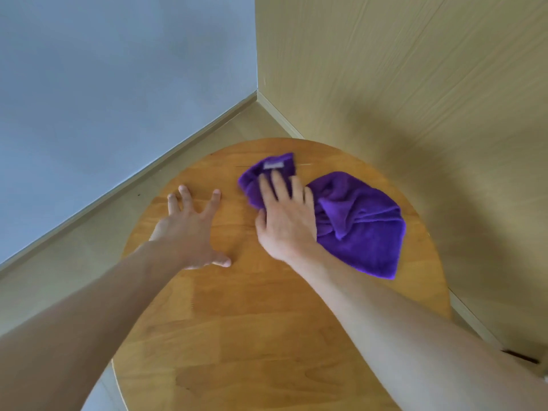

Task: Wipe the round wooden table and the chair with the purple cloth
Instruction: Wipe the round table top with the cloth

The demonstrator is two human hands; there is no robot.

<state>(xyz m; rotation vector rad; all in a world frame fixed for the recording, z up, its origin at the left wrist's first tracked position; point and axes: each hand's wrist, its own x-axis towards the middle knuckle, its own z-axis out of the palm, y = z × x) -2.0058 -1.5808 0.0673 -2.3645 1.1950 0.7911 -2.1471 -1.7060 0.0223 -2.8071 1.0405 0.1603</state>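
**While pressed flat: cloth at the table's far right**

While spread in loose folds across the far right part of the round wooden table [267,321], purple cloth [361,221] bunched and rumpled, one end with a pale label reaching toward the far edge, the other trailing toward the right edge. Pinned under the right hand [286,216], fingers straight and laid flat on the fabric, palm down, nothing curled round it. Blur on those fingers, suggesting a stroke in progress.

Left hand [192,232] spread wide on bare wood near the left edge, fingertips planted, holding nothing, probably bracing.

Beyond the far edge, a room corner: grey-blue wall [118,84] on the left, pale wood-grain wall [415,84] on the right, skirting and a strip of floor [74,247] below.

Judged early to midway through the table part: far right being worked now, near half and left side showing no sign either way of wiping. Chair nowhere in view, so likely untouched and left for afterwards.
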